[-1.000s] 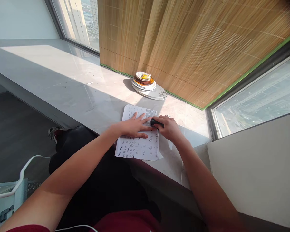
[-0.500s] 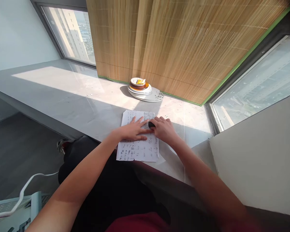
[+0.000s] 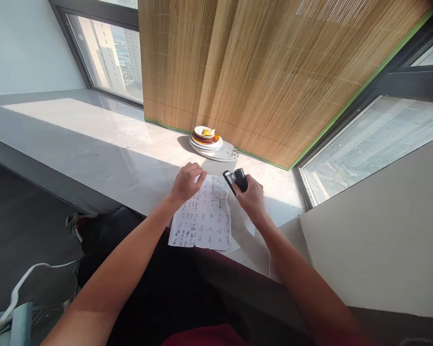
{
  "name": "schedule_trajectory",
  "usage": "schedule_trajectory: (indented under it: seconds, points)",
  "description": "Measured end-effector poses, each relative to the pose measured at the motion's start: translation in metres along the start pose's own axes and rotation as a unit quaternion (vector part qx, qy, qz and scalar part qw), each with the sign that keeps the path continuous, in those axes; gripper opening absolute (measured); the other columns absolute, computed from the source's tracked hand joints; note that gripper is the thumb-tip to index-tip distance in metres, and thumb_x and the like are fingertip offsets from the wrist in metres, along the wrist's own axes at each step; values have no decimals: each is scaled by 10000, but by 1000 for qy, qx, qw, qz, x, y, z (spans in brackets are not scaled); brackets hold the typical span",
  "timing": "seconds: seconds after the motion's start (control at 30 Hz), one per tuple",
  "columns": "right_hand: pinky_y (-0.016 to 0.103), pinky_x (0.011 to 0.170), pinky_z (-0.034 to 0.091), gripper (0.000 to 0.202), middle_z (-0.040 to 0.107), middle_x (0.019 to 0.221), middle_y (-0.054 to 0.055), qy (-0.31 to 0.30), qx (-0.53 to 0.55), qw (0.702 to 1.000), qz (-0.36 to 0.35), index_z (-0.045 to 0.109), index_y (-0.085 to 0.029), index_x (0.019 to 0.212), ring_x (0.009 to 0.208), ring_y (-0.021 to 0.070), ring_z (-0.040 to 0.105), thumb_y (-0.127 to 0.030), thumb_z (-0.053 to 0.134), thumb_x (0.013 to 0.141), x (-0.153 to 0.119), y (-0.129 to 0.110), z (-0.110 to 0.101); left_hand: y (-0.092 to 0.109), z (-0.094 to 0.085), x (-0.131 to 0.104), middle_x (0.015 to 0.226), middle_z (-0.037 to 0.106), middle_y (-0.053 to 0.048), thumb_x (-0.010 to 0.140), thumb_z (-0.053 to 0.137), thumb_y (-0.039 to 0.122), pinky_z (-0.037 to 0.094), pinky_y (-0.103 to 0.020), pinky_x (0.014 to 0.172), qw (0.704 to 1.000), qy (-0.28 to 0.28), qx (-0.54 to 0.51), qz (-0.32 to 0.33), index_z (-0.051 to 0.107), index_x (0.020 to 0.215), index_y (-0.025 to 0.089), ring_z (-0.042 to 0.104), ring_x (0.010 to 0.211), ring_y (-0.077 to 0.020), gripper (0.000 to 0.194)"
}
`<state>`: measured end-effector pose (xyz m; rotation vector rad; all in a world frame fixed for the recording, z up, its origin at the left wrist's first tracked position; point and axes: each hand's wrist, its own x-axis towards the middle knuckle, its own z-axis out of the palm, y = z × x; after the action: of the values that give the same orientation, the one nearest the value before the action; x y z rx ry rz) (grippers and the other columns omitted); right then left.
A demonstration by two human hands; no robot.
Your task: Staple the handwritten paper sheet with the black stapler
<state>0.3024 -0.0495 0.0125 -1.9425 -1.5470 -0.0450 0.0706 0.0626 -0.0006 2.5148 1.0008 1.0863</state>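
My right hand (image 3: 250, 193) is wrapped round a black stapler (image 3: 239, 180), which is tilted just past the right edge of the paper. Handwriting covers the white paper (image 3: 205, 216), with a denser printed or written block near its top right. My left hand (image 3: 188, 182) is at the paper's upper left edge, its fingers curled and the thumb near the index finger. Whether those fingertips pinch the paper's edge is too small to tell.
A stack of plates (image 3: 206, 142) with a small yellow item on top stands beyond the paper on the grey ledge (image 3: 111, 168). Behind it hangs a bamboo blind (image 3: 216, 62). A white wall (image 3: 382, 230) rises at the right, and a white cable (image 3: 25, 278) is at lower left.
My left hand was spread flat on the paper and has drawn up to its upper left edge with fingers curled. My right hand has lifted the stapler off the paper to the right.
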Motion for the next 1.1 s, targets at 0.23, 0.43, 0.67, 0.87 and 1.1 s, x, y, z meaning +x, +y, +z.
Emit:
schedule_trajectory:
  seconds: [0.23, 0.43, 0.67, 0.87, 1.1]
  points:
    - [307, 615, 365, 200, 681, 903, 48, -122, 38, 990, -56, 478, -252, 858, 757, 213, 597, -347, 637, 934, -29, -57, 43, -21, -5, 4, 724, 566, -55, 1011, 545, 208, 394, -358, 674, 982, 150, 39, -105, 402, 619, 240, 538, 743, -216, 418]
    - [338, 659, 428, 186, 692, 931, 62, -134, -7, 991, 2, 504, -256, 914, 828, 259, 647, -398, 620, 944, -44, -1, 14, -16, 3, 2, 758, 611, -61, 1004, 558, 212, 420, -346, 690, 988, 109, 13, -105, 504, 630, 226, 578, 774, -218, 378]
    - [447, 879, 567, 538, 696, 1259, 160, -70, 23, 997, 32, 617, -219, 1151, 1095, 319, 690, -708, 433, 1022, -20, 57, -31, -20, 5, 4, 747, 608, -54, 1004, 555, 225, 417, -340, 699, 987, 109, -11, -121, 476, 615, 226, 569, 731, -200, 397]
    - [588, 1293, 294, 646, 349, 1721, 276, -177, -156, 970, 53, 449, -82, 1558, 1647, 385, 273, -521, 363, 1093, 28, 65, 19, -20, -1, 4, 753, 614, -46, 1001, 531, 246, 440, -329, 710, 983, 122, -28, -135, 497, 617, 226, 566, 703, -185, 387]
    - [572, 1351, 148, 735, 129, 1807, 226, -267, -195, 944, -24, 208, -60, 1709, 1696, 339, 91, -524, 208, 1138, 52, 11, 82, -13, -10, 8, 700, 623, -36, 1014, 515, 254, 468, -338, 743, 971, 176, -65, -148, 483, 598, 232, 582, 693, -184, 418]
